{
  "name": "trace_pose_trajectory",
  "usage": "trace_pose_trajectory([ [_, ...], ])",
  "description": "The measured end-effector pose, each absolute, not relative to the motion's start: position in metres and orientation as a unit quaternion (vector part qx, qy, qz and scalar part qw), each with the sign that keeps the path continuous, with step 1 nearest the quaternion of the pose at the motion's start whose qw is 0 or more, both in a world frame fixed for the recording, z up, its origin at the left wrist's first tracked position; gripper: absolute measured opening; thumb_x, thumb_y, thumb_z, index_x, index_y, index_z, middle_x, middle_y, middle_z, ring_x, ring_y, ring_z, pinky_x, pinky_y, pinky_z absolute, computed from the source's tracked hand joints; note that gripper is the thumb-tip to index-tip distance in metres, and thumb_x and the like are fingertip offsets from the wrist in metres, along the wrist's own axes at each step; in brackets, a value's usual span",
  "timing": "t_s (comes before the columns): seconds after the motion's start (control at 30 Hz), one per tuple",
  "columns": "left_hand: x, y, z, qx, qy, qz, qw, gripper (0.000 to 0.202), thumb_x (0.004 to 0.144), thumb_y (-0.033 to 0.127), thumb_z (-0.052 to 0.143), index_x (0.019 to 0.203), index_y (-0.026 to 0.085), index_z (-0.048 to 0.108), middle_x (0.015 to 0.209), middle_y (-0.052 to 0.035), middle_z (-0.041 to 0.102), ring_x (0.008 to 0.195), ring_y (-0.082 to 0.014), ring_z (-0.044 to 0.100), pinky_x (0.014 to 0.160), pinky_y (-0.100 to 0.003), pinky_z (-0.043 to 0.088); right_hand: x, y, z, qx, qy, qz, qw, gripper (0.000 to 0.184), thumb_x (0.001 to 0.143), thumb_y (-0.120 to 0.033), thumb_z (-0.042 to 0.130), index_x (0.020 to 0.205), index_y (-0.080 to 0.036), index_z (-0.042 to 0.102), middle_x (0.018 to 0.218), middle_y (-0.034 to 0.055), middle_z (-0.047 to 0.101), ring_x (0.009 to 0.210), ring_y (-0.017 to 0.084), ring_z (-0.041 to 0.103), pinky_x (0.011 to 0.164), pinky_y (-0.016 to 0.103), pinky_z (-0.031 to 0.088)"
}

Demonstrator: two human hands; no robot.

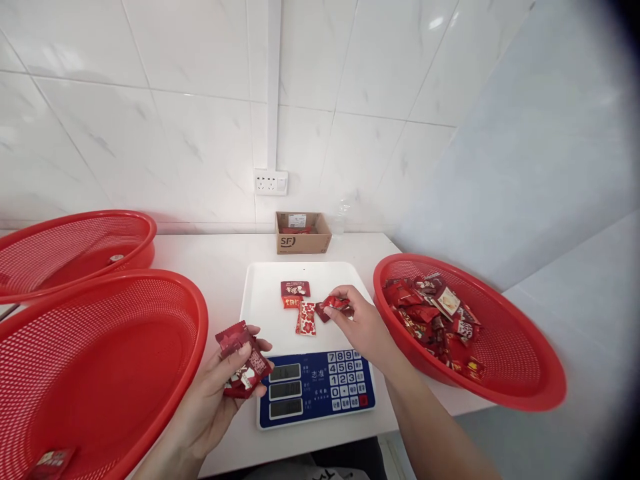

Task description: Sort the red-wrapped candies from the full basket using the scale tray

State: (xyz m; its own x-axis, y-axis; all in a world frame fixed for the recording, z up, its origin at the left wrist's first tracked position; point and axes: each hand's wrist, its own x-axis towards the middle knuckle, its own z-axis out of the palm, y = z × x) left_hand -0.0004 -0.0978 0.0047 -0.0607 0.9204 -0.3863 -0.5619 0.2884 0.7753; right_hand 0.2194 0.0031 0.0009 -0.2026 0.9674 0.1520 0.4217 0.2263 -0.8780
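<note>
My left hand is closed around dark red candy packets, in front of the scale's left edge. Over the right part of the white weighing plate, my right hand pinches a small red candy packet; a darker wrapper shows just beside its fingertips. Several packets lie on the plate: a dark red one, a small bright red one and a white one with red flowers. The blue keypad panel of the scale faces me, its display digits too faint to read.
At right, a red mesh basket holds many wrapped packets. Two more red baskets stand at left, the near one with one packet and the far one with a small item. A cardboard box stands behind the scale, below a wall socket.
</note>
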Motion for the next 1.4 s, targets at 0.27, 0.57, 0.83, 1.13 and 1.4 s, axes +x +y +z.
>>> trace_pose_trajectory([
  [0.27, 0.023, -0.086, 0.008, 0.195, 0.425, 0.561, 0.683, 0.033, 0.076, 0.03, 0.068, 0.107, 0.02, 0.062, 0.103, -0.0069, 0.064, 0.087, -0.0171, 0.061, 0.07, -0.03, 0.056, 0.209, -0.03, 0.003, -0.418, -0.621, 0.58, 0.322, 0.023, 0.076, -0.039, 0.065, 0.08, -0.024, 0.05, 0.06, -0.008, 0.047, 0.047, 0.008, 0.047, 0.046, 0.022, 0.038],
  [0.57, 0.037, -0.084, 0.0, 0.28, 0.416, 0.521, 0.69, 0.042, 0.072, 0.037, 0.072, 0.109, 0.02, 0.06, 0.107, -0.008, 0.063, 0.09, -0.0204, 0.062, 0.072, -0.032, 0.055, 0.196, -0.041, 0.003, -0.417, -0.661, 0.532, 0.327, 0.023, 0.075, -0.041, 0.063, 0.068, -0.02, 0.055, 0.06, -0.0046, 0.051, 0.057, 0.011, 0.046, 0.056, 0.024, 0.037],
  [0.83, 0.028, -0.088, 0.005, 0.274, 0.454, 0.564, 0.633, 0.035, 0.075, 0.041, 0.067, 0.104, 0.024, 0.062, 0.107, -0.0041, 0.056, 0.087, -0.0178, 0.06, 0.064, -0.029, 0.056, 0.212, 0.012, 0.006, -0.605, -0.675, 0.217, 0.363, 0.025, 0.08, -0.042, 0.054, 0.066, -0.022, 0.056, 0.06, -0.0019, 0.058, 0.059, 0.015, 0.051, 0.057, 0.027, 0.036],
  [1.13, 0.025, -0.095, 0.012, 0.257, 0.462, 0.585, 0.615, 0.034, 0.072, 0.036, 0.069, 0.103, 0.022, 0.062, 0.1, -0.0043, 0.058, 0.076, -0.0159, 0.059, 0.057, -0.029, 0.055, 0.218, 0.033, -0.006, -0.624, -0.716, 0.137, 0.282, 0.023, 0.086, -0.037, 0.048, 0.093, -0.025, 0.067, 0.102, 0.0033, 0.067, 0.092, 0.02, 0.06, 0.074, 0.03, 0.042],
  [1.4, 0.023, -0.094, 0.011, 0.26, 0.457, 0.572, 0.629, 0.043, 0.072, 0.033, 0.07, 0.111, 0.024, 0.059, 0.099, -0.0039, 0.058, 0.075, -0.0163, 0.06, 0.058, -0.029, 0.054, 0.232, 0.019, -0.005, -0.62, -0.752, 0.153, 0.164, 0.025, 0.084, -0.04, 0.051, 0.086, -0.023, 0.069, 0.091, 0.0058, 0.07, 0.084, 0.024, 0.062, 0.063, 0.031, 0.039],
])
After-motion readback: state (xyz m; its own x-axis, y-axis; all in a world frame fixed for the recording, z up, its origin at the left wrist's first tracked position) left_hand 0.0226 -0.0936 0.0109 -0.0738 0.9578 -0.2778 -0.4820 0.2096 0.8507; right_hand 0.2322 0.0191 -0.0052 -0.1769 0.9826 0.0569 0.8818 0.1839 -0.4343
